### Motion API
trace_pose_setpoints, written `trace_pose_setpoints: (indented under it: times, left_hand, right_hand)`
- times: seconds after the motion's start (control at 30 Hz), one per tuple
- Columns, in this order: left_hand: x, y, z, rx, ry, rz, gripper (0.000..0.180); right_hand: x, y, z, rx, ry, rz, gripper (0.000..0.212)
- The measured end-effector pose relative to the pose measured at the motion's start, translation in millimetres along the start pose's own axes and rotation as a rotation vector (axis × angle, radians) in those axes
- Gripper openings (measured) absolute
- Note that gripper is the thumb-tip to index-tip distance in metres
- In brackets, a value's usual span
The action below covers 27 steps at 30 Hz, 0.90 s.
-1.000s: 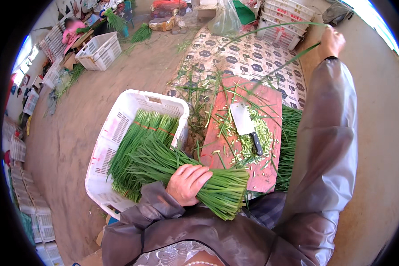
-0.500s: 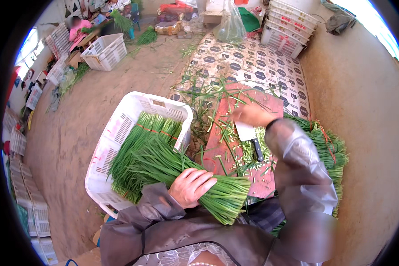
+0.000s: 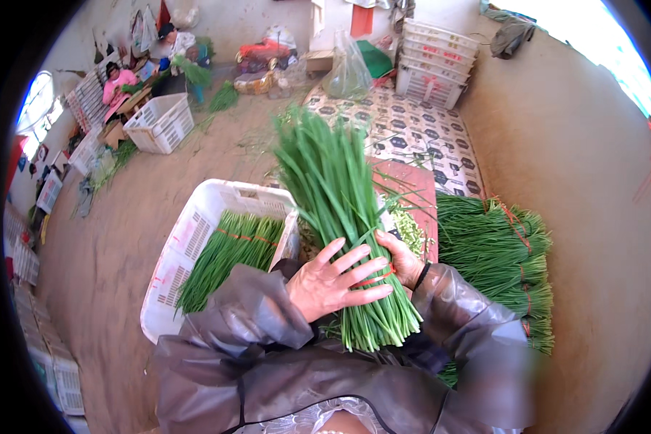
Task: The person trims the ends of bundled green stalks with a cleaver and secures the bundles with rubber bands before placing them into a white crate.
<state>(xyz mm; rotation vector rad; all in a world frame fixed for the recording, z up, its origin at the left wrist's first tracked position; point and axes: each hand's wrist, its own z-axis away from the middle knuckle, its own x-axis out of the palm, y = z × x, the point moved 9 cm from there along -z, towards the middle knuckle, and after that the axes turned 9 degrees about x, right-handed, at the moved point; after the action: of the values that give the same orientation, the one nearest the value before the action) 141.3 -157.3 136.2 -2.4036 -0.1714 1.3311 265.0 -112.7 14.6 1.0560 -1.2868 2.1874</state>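
Observation:
A bundle of garlic chives [image 3: 333,181] is held tilted in front of me, leafy tips up and away, pale cut ends toward my lap. A red band [image 3: 369,279] crosses it near the cut ends. My left hand [image 3: 329,281] lies over the bundle from the left, its fingers spread across the stems and band. From the right, my right hand [image 3: 405,262] grips it, thumb along the stems. Behind it is a red cutting board [image 3: 423,181] with chopped chive bits [image 3: 409,230]. The knife seen there earlier is hidden now.
At my left stands a white plastic crate [image 3: 168,271] with banded chives [image 3: 231,260]. Stacked chive bundles [image 3: 492,253] lie by the right wall. White crates [image 3: 435,65] are piled at the back, near a clear plastic bag [image 3: 348,69]. Two people [image 3: 119,81] sit far left.
The chive bundle has swung from lying leftward over the crate to pointing away from me, and a red band now shows around it. My right hand has come from above the board onto the bundle.

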Motion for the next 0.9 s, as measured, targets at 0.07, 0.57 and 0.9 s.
trace_pose_setpoints:
  times: [0.07, 0.57, 0.9]
  left_hand:
    - [-8.9, -2.7, 9.1, -0.092, 0.168, 0.292, 0.058]
    - [187.9, 11.9, 97.5, -1.182, 0.884, 2.143, 0.05]
    - [214.1, 35.1, 122.5, -1.323, 0.864, 2.243, 0.049]
  right_hand:
    - [-13.8, -20.6, 23.4, -0.202, 0.141, 0.171, 0.049]
    - [10.4, 21.6, 39.0, -0.511, 0.42, 0.958, 0.099]
    - [62.3, -31.5, 94.6, -1.057, 1.058, 1.687, 0.052]
